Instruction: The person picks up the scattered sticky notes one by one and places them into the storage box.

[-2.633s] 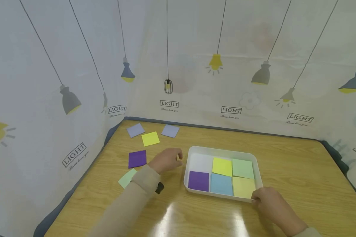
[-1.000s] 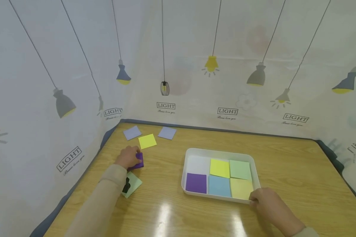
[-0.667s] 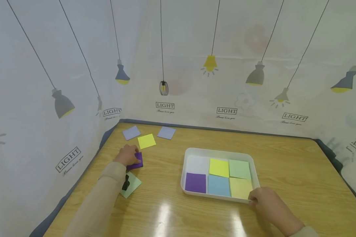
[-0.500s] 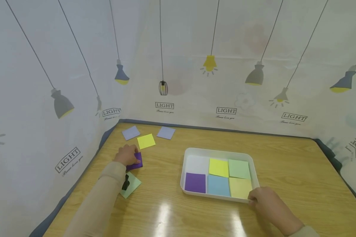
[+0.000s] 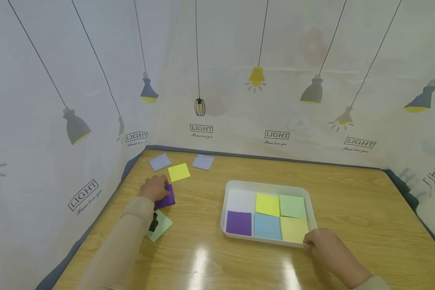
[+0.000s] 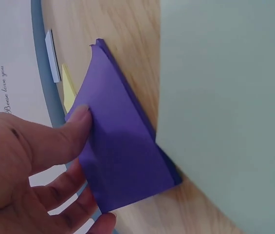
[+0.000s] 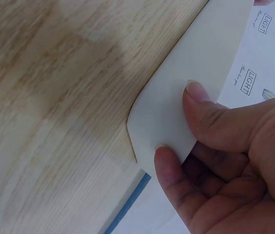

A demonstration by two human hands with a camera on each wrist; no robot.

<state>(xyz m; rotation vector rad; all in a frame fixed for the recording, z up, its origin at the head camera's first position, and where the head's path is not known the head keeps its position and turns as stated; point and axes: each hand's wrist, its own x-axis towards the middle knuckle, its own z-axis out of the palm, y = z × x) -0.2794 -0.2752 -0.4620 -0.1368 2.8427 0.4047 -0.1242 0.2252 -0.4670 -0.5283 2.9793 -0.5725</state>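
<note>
Five sticky notes [image 5: 267,226] lie inside a tray [image 5: 241,199], five other notes [image 5: 179,172] to its left, a right hand [image 5: 324,245] at its near right corner.

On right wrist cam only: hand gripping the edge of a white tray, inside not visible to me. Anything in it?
Observer: Yes, head view shows five coloured squares in the tray.

Operator: Any gap among them?

Observer: One, at the far left, behind the purple one.

Operator: And the other hand, what's it on?

Observer: The left hand pinches another purple square, out to the left of the tray.
</note>
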